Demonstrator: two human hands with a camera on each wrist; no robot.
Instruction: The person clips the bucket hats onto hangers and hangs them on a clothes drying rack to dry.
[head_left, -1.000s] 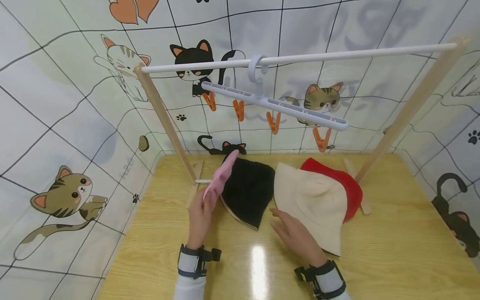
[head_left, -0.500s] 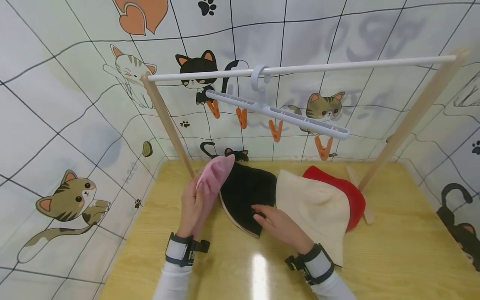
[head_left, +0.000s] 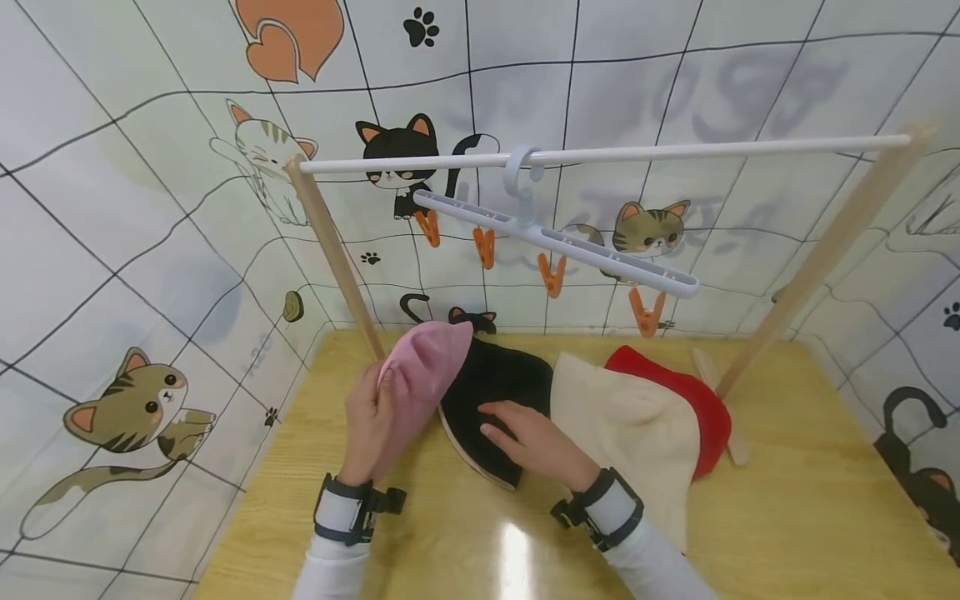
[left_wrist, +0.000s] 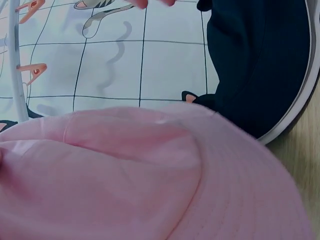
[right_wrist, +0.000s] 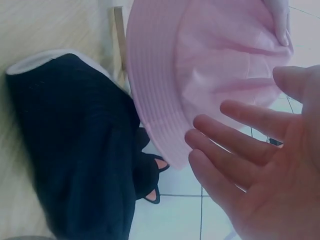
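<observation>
A pink bucket hat [head_left: 420, 375] is gripped by the left hand [head_left: 366, 421], raised off the table [head_left: 787, 500]. The right hand [head_left: 528, 442], fingers straight and relaxed, is held over the black bucket hat [head_left: 495, 392] just beside it.

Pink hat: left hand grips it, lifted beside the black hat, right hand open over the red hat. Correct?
Not quite. The right hand is open over the black hat, not the red hat, as the head view shows. The rest holds: the left hand grips the pink hat, lifted beside the black hat.
</observation>
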